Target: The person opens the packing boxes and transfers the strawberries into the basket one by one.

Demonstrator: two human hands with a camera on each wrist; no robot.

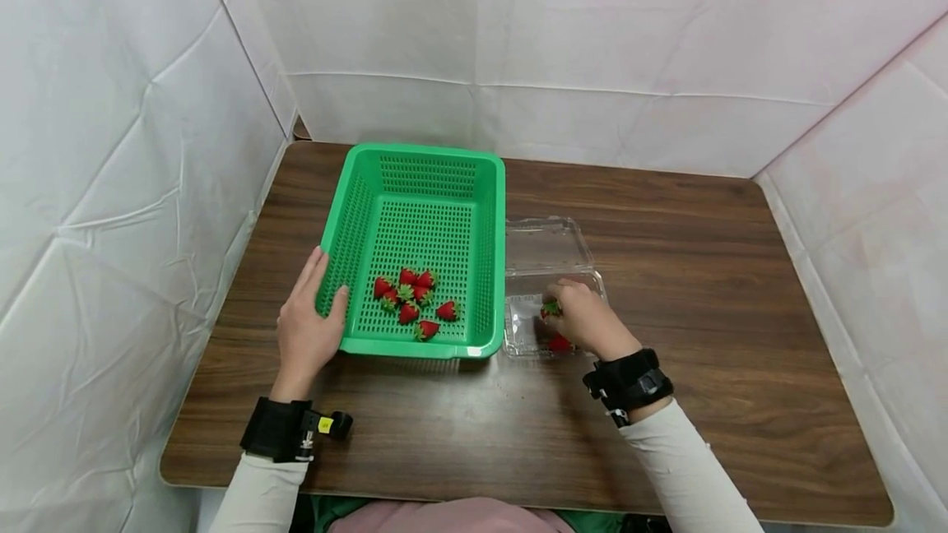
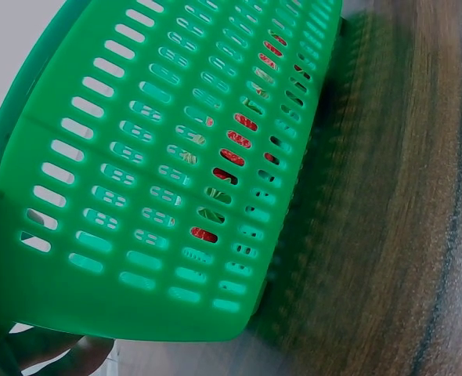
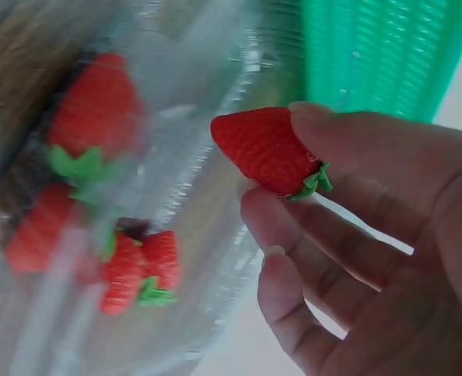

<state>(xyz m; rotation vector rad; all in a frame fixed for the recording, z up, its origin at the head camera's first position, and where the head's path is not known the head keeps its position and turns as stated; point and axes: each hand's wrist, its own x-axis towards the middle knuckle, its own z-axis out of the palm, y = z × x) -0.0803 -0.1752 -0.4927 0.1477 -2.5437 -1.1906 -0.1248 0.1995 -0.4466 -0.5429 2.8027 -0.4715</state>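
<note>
A green plastic basket (image 1: 499,245) stands on the table, with several red strawberries (image 1: 409,313) lying in its near half. My left hand (image 1: 309,336) grips the basket's left rim near the front corner, thumb over the rim and fingers along the outside. Over a clear plastic clamshell box (image 1: 548,247), my right hand (image 1: 592,319) pinches one strawberry (image 3: 270,150) between thumb and fingers, its leafy end toward the palm. Several more strawberries (image 3: 98,110) lie in the box, partly blurred in the right wrist view; the hand hides most of them from the head view.
The box stands just right of the basket, its hinged lid folded back toward the far side. Brown wood-grain tabletop (image 1: 711,336) extends to the right. White sheeting (image 1: 592,48) encloses the table's back and both sides.
</note>
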